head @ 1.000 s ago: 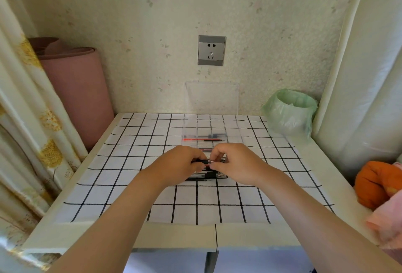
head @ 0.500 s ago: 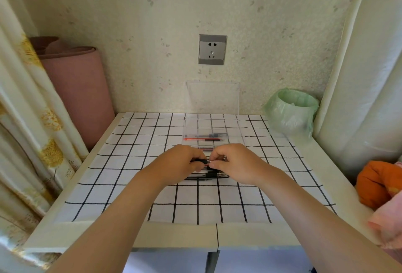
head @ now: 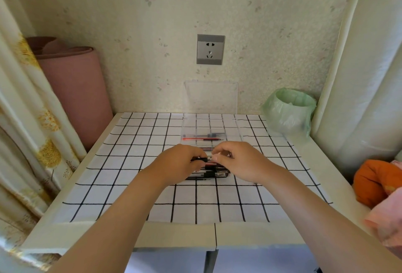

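While left hand [head: 180,164], right hand [head: 237,161] pinch ends, pen [head: 205,159] shows black cap, clear barrel.

White cloth [head: 134,194] w/ black grid, pink roll [head: 76,89], green bag [head: 287,113], grey socket [head: 210,49].

Both ends of the pen [head: 206,159] are covered by the fingers of the left hand [head: 177,165] and the right hand [head: 240,164]; only a short black and clear stretch is seen between the fingertips. Just beneath the fingers, the pile of pens [head: 214,173] is partly hidden, so its number cannot be told. Just beyond the fingers, the near edge of the clear box [head: 230,128] is masked by the knuckles.
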Tool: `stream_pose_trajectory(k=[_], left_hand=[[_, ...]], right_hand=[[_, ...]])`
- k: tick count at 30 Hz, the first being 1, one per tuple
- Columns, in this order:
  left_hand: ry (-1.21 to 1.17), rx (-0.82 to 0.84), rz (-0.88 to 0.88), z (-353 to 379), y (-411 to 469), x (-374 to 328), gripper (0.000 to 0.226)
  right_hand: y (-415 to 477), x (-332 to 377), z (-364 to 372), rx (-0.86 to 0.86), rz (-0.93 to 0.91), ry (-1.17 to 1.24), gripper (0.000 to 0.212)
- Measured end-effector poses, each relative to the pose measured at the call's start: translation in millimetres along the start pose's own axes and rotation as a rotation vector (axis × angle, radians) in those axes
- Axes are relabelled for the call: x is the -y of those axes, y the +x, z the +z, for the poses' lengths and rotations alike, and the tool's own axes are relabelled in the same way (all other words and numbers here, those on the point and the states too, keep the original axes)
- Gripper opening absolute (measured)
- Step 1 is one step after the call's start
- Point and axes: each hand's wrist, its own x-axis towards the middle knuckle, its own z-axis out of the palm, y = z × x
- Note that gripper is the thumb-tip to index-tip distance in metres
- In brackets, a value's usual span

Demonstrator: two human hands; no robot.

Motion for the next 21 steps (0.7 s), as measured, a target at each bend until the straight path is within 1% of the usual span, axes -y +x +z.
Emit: stream_pose_trajectory(k=[3,5,7,9,11,13,15,19,21], left_hand=[[0.022,0.006,-0.013,-0.2,-0.2,-1.0,0.018],[0.010,0.019,-0.017,0.7,0.6,-1.8,0.018],[0.008,0.035,-0.018,2.6,1.9,-2.8,0.018],[0.014,0.056,-0.015,4.9,3.1,-3.3,0.017],[0.019,0.072,-0.011,6.3,4.1,-4.8,0.016],[0.024,0.079,-0.011,7.2,4.8,-7.3,0.017],[0.023,0.081,-0.008,8.3,5.8,-9.4,0.017],[0.025,0.076,0.005,10.2,6.4,-12.2,0.016],[0.015,0.054,-0.001,10.2,5.9,-12.9,0.016]], right_hand=[[-1.1,-13.2,-14.0,-0.053,0.091,-0.088,0.021],[-4.1,-22.3,-21.4,-0.044,0.168,-0.203,0.019],[-8.4,-27.8,-24.8,0.021,0.235,-0.296,0.015],[-11.6,-29.6,-24.8,0.096,0.278,-0.322,0.012],[-13.7,-29.0,-23.8,0.144,0.306,-0.328,0.018],[-15.1,-27.8,-22.4,0.171,0.308,-0.377,0.022],[-16.3,-26.9,-20.5,0.185,0.300,-0.408,0.021],[-16.9,-26.1,-19.7,0.200,0.258,-0.373,0.010],[-16.7,-24.3,-19.4,0.173,0.222,-0.346,0.014]])
